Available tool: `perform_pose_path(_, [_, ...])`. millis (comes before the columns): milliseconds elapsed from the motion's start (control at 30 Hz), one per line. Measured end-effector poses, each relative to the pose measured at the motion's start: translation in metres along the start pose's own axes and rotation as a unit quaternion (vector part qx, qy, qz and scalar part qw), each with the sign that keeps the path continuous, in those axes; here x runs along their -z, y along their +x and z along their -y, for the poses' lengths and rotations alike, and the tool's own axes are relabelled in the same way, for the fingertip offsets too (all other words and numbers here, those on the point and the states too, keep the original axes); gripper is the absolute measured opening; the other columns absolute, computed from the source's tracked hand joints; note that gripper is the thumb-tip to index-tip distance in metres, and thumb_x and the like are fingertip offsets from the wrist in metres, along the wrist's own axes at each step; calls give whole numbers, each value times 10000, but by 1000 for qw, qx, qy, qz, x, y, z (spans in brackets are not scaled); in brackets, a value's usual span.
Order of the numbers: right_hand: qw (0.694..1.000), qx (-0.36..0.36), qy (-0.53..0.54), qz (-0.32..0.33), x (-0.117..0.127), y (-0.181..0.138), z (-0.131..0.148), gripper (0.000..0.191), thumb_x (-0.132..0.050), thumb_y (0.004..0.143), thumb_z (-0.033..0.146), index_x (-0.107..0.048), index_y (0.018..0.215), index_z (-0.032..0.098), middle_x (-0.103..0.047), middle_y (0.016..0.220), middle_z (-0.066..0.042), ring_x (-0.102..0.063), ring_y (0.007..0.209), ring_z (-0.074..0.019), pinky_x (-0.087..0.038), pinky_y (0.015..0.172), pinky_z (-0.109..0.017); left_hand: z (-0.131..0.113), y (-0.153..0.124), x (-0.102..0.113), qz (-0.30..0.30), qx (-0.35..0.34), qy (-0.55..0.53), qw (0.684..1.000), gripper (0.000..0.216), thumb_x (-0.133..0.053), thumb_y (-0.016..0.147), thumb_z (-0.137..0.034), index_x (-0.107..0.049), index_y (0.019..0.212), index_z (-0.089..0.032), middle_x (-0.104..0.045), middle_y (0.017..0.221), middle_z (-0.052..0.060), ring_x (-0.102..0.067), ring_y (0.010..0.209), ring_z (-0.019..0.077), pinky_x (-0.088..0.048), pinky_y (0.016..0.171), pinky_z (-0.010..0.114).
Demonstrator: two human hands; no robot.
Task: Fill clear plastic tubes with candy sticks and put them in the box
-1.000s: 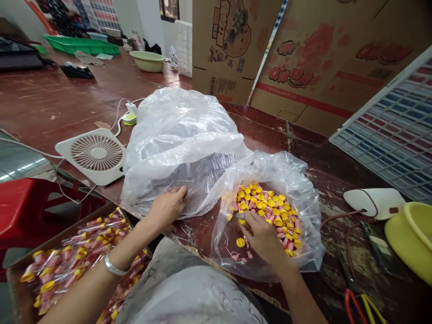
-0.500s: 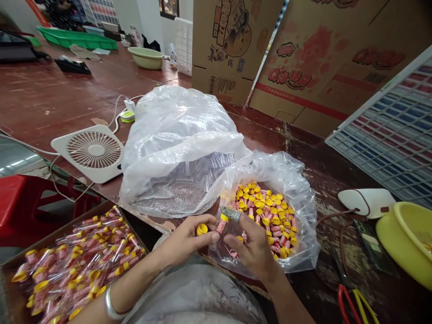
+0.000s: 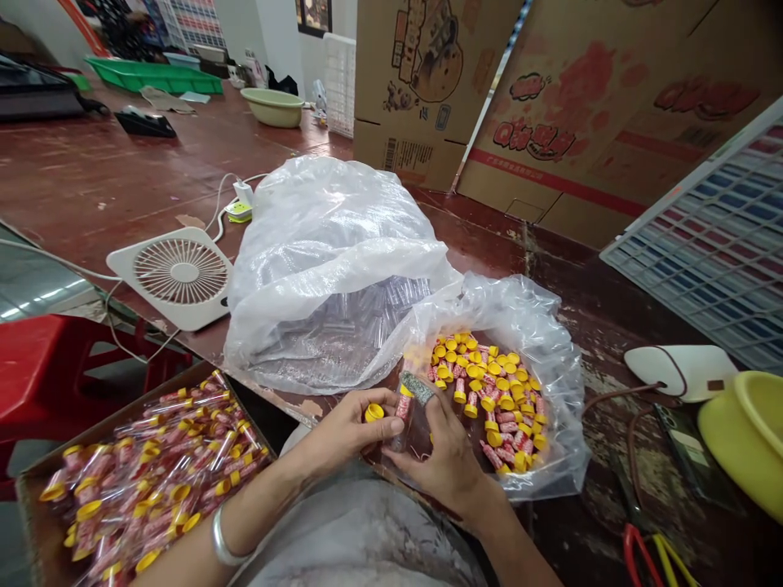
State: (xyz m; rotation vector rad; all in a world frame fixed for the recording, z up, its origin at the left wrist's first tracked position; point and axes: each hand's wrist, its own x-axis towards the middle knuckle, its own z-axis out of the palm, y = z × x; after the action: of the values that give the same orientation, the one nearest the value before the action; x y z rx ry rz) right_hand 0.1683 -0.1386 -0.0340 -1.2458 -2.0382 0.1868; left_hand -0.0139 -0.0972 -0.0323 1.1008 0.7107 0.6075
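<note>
My left hand (image 3: 342, 436) pinches a small yellow cap (image 3: 373, 412) at the near table edge. Close beside it, my right hand (image 3: 445, 456) holds a clear tube (image 3: 404, 416) with a red-and-white candy piece inside; its index finger wears a grey fingertip cover. The two hands almost touch. Just beyond them lies a small plastic bag of yellow caps and candy pieces (image 3: 495, 391). A larger plastic bag of clear empty tubes (image 3: 330, 269) sits behind it.
A cardboard box of filled, capped tubes (image 3: 140, 489) sits at lower left. A white fan (image 3: 177, 277) lies left of the bags. Cardboard cartons (image 3: 550, 106) stand behind. At right are a gridded tray (image 3: 715, 236), a white device (image 3: 679, 367), a yellow basin (image 3: 743, 432).
A second ago my left hand lay on the large bag and my right dug in the cap bag. Both came together near my lap with a cap and a tube.
</note>
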Motion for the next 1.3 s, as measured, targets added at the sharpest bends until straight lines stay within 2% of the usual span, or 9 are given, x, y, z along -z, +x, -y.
perform_pose_path(133, [999, -19, 29, 20, 1, 1, -3, 607, -869, 684, 292, -494, 1153, 206, -633, 1146, -126, -648, 1078, -304, -593, 897, -452, 7, 0, -1, 6, 14, -15, 1000, 365, -709, 838, -488, -628, 926, -142, -424, 597, -73, -321, 487, 53, -228, 468, 195])
perform_pose_path(300, [999, -21, 44, -4, 5, 5, 0, 530, -846, 705, 271, -517, 1118, 217, -653, 1099, -101, -658, 1061, -285, -590, 889, -434, 9, 1, -6, -13, 11, -17, 1000, 354, -700, 844, -482, -625, 919, -144, -451, 659, -53, -378, 522, 62, -272, 479, 192])
perform_pose_path(533, [989, -91, 78, 92, 17, 3, -12, 732, -864, 697, 403, -504, 1313, 238, -637, 1259, -99, -609, 1203, -298, -537, 986, -459, 8, 3, -5, -18, 19, -52, 998, 348, -751, 805, -453, -609, 916, -155, -453, 638, -67, -326, 500, 48, -222, 465, 193])
perform_pose_path(633, [976, -193, 95, 41, 31, 4, -32, 464, -740, 830, 454, -571, 1195, 222, -691, 1150, -86, -665, 1096, -266, -545, 934, -427, 2, 0, 1, 8, 25, -38, 999, 385, -726, 822, -476, -669, 983, -131, -613, 773, 3, -354, 522, 47, -259, 491, 201])
perform_pose_path(733, [970, -234, 60, 4, 39, 3, -52, 222, -595, 940, 428, -597, 996, 213, -721, 1035, -79, -698, 971, -241, -539, 874, -398, -4, -3, 6, 13, 34, -22, 999, 465, -696, 847, -489, -681, 1149, -136, -694, 940, 73, -379, 568, 60, -282, 525, 209])
perform_pose_path(800, [975, -221, 7, 34, 38, 2, -58, 186, -564, 955, 395, -591, 912, 216, -718, 952, -63, -695, 899, -235, -528, 812, -374, -7, -5, 9, 8, 38, -19, 999, 462, -708, 836, -485, -686, 1144, -142, -692, 937, 66, -400, 604, 73, -287, 546, 210])
perform_pose_path(933, [977, -154, -88, 117, 26, 0, -56, 178, -530, 973, 316, -571, 827, 222, -677, 833, -32, -658, 774, -212, -477, 677, -320, -10, -4, 8, -16, 11, -19, 1000, 341, -793, 760, -420, -668, 915, -143, -600, 834, 0, -468, 714, 105, -337, 640, 217])
perform_pose_path(1067, [974, -86, -153, 142, 11, 5, -48, 74, -558, 963, 251, -575, 898, 219, -673, 896, -38, -652, 841, -216, -454, 690, -312, -11, -1, 7, -43, 2, 5, 999, 359, -857, 665, -348, -602, 820, -148, -507, 727, -49, -428, 681, 96, -313, 645, 219])
perform_pose_path(1300, [961, -59, -208, 171, -7, 11, -48, 61, -603, 933, 209, -575, 880, 218, -660, 874, -41, -630, 867, -234, -439, 687, -320, -18, -1, 2, -124, -32, 180, 975, 302, -849, 626, -286, -613, 771, -166, -553, 752, -38, -479, 726, 135, -355, 680, 238])
